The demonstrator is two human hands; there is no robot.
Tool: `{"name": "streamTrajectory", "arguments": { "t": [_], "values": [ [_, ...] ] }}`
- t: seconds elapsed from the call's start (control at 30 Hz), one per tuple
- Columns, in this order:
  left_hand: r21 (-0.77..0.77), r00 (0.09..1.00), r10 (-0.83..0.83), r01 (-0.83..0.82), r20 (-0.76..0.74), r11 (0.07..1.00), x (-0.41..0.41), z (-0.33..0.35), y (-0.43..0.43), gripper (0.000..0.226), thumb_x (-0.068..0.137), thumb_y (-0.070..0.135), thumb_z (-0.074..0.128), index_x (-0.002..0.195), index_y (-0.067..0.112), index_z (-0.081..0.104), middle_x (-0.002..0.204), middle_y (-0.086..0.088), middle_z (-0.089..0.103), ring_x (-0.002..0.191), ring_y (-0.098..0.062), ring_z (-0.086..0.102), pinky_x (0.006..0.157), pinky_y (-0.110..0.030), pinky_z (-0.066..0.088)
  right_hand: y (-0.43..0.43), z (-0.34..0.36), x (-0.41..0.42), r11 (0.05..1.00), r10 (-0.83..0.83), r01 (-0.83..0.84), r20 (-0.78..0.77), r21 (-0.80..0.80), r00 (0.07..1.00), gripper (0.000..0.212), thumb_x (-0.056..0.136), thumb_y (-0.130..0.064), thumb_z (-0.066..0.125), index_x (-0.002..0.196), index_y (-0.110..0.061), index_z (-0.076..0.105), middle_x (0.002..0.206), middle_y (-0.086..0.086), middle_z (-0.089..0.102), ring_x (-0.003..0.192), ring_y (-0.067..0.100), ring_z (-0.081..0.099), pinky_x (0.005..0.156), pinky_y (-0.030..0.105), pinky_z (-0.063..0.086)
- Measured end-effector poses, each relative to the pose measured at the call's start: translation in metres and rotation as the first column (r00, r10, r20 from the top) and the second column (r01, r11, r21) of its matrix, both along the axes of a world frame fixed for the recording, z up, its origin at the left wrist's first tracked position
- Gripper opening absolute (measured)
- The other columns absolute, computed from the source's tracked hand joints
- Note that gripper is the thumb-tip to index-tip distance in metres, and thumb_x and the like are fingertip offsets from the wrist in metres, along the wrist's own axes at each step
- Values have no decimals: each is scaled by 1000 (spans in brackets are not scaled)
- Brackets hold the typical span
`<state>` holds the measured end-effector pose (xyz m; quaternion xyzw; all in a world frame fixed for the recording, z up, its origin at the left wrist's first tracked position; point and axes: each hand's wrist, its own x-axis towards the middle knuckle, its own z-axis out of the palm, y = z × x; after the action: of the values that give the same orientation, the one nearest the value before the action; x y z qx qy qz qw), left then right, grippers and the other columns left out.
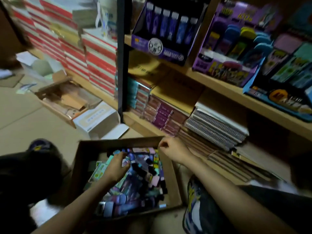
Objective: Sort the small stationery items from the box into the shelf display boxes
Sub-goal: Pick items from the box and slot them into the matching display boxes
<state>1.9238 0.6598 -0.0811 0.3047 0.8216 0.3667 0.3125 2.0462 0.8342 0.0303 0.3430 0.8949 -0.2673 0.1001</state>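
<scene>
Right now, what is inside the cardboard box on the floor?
Many small colourful stationery items, heaped; the left hand reaches among them. The box bottom under the heap is hidden.

The cardboard box (pixel 81 166) is open on top and free to enter from above, though loose stationery items (pixel 143 174) crowd its inside. Toward the shelf, a black upright post (pixel 121 65) and wooden shelf board (pixel 228 97) edges intrude; the purple display box (pixel 162 48) sits packed. Bare floor (pixel 33 119) lies left

Dim light falls on a tan floor (pixel 20 119) beside pale wooden shelves (pixel 224 89) divided by a black upright post (pixel 121 65).
</scene>
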Motion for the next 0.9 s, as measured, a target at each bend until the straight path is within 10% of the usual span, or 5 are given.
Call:
{"name": "streamTrajectory", "arguments": {
  "t": [0.2, 0.37, 0.6, 0.9],
  "values": [
    [-263, 987, 159, -145, 31, 954, 32, -64, -41, 67, 81, 37, 72, 133, 7, 45, 136, -22, 42, 121, -35, 46, 101, -41, 39, -25, -107, 22, 931, -120, 168, 165, -323, 979, 12, 92, -8, 54, 97, 0, 60, 68, 3, 50, 66, 14, 47, 67, 25, 33],
    [-496, 974, -222, 212, 39, 842, 35, -93, -65, 95, 65, 62, 75, 141, 20, 36, 139, -11, 36, 128, -27, 39, 102, -31, 36, -34, -172, 39, 927, 28, 79, 277, -366, 961, 38, 88, -16, 65, 121, -3, 52, 118, 14, 54, 107, 27, 54, 91, 36, 45],
    [-541, 834, -551, 474, 22, 695, -6, -104, -84, 80, 73, 46, 75, 138, 16, 39, 141, -8, 36, 125, -24, 42, 98, -30, 39, -42, -200, 49, 914, 295, -163, 334, -372, 895, 72, 79, -37, 74, 138, -17, 37, 138, 10, 36, 121, 28, 45, 97, 35, 42],
    [-468, 887, -426, 458, 179, 755, -8, -114, -82, 61, 72, 28, 80, 124, 12, 51, 126, -7, 56, 111, -21, 55, 89, -28, 45, -61, -206, 55, 930, 220, -105, 305, -353, 927, 56, 74, -43, 75, 117, -24, 44, 126, 2, 51, 116, 21, 47, 94, 35, 41]
  ]
}}
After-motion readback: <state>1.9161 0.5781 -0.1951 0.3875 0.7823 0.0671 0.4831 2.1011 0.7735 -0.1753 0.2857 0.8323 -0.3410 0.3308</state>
